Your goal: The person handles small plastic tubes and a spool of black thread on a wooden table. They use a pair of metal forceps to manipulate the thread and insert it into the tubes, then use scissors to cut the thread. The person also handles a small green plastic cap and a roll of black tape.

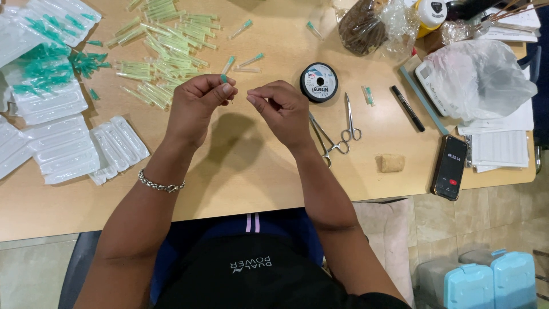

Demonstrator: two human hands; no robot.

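Note:
My left hand (pixel 197 103) is raised over the wooden table (pixel 240 171), pinching a small needle with a green hub (pixel 224 78) between thumb and fingers. My right hand (pixel 280 109) is close beside it, fingers pinched together as if on a fine thread, too thin to see. A black spool of thread (pixel 318 82) lies just right of my right hand. A pile of capped green-hub needles (pixel 166 51) lies beyond my left hand.
Empty clear blister packs (pixel 68 143) and green caps (pixel 51 68) crowd the left. Two metal scissor-like tools (pixel 337 134) lie right of my hands, then a black pen (pixel 407 107), a phone (pixel 450 167), papers and plastic bags (pixel 474 74). Blue-lidded boxes (pixel 486 283) stand on the floor.

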